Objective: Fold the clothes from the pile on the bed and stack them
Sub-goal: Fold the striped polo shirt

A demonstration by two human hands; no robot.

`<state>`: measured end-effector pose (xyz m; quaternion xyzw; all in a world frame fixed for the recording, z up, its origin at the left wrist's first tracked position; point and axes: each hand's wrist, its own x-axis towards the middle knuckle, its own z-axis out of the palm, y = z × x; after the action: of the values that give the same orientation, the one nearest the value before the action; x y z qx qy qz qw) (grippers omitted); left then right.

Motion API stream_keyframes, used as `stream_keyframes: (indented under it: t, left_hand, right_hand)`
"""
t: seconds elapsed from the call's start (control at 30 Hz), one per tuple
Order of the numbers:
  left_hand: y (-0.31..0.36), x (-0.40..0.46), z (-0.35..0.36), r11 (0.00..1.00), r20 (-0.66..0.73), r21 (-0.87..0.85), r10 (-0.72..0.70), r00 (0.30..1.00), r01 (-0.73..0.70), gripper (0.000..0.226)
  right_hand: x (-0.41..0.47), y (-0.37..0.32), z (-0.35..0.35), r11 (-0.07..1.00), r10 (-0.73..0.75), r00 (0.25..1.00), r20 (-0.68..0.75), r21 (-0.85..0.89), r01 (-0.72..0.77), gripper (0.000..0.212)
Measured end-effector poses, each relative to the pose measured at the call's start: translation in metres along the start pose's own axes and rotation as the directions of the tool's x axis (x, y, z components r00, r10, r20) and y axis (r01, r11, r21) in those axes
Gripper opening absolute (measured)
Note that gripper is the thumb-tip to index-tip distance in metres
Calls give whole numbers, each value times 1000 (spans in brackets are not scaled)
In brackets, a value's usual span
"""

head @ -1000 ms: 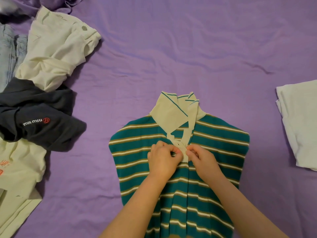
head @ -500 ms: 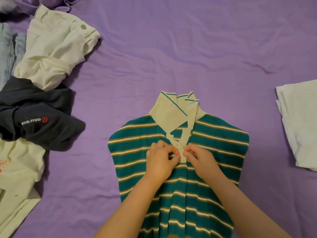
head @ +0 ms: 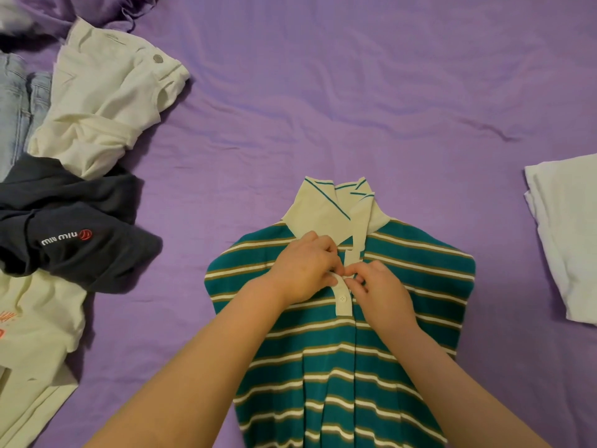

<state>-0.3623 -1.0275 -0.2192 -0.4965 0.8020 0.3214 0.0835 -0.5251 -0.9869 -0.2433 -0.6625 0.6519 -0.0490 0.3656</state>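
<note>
Striped polo shirt (head: 403, 273) lies face up on the purple bed (head: 323, 92), its hem running out of view at the near edge and its cream collar (head: 326, 210) pointing away from the wearer. Both forearms reach over the shirt's body to the cream placket (head: 343, 297), where the left hand (head: 305, 268) and right hand (head: 376, 286) meet with fingertips pinched on the strip just above a fastened white button. Each grip is narrow and closed on the placket cloth; whether a second button sits between the fingers cannot be told.

The shirt lies directly under and around both grips, so it goes wherever they pull. A tug to seat the button would likely drag the front panel off square and spoil later fold lines. The collar, standing crooked with one point lapped over the other, may crease that way if folded as it is. A fingertip slip on the thin strip would probably let the opening gape again.

Farther off to the left, well apart from the shirt, the unfolded pile (head: 93, 124) holds a dark garment with white lettering, cream pieces and pale denim. At the right edge a folded white garment (head: 565, 237) lies flat, seemingly the start of the stack.
</note>
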Motion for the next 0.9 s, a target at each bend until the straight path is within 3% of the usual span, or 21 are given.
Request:
stream_keyframes:
  t: [0.13,0.23,0.43,0.6,0.77,0.9]
  left_hand:
    - [-1,4,-4,999,29,35,9,1000,-10,18]
    - [0,3,-7,998,-3,-63,-18,1000,17,12]
    - [4,3,-6,998,-89,-63,21,996,-27,10]
    - [6,4,-1,996,-53,-87,6,999,-10,5]
    - [5,4,1,996,-94,-88,-31,995,22,8]
    - [4,1,9,997,-190,-44,-67,980,60,17]
  right_hand:
    - [3,-4,-4,999,25,999,43,-31,-24,12]
    - [5,-6,-8,990,87,993,86,100,-95,10]
    - [8,-10,-13,922,174,971,162,319,-219,17]
    - [10,-12,-14,872,205,961,184,412,-265,23]
    - [11,-13,-15,777,222,951,217,549,-307,26]
    - [13,-12,-16,752,236,938,256,564,-342,24]
